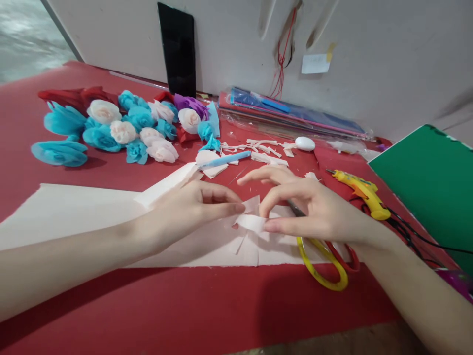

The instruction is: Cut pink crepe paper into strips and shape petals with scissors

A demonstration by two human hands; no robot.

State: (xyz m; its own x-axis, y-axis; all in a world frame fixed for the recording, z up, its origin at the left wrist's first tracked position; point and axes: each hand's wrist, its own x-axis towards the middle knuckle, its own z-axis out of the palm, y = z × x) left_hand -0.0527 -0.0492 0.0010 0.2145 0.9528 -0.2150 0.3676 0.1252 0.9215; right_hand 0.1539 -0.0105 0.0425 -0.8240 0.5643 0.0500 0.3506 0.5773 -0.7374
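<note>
My left hand (195,207) pinches one end of a small pale paper piece (252,203) between thumb and fingers. Across from it, my right hand (306,204) has its thumb and index finger closed on a short curled pale strip (251,223), its other fingers raised. Both hands are above a long sheet of pale crepe paper (88,209) that lies across the red surface. Scissors with yellow and red handles (323,268) lie partly under my right hand. Just beyond the hands rests a light blue pen-like tool (225,159).
Blue, pale pink and purple paper flowers (138,118) cluster at the back left. A black phone (179,49) leans on the wall. Paper scraps (266,148) and a white oval object (305,143) lie behind. A yellow glue gun (364,192) and green board (424,182) are right.
</note>
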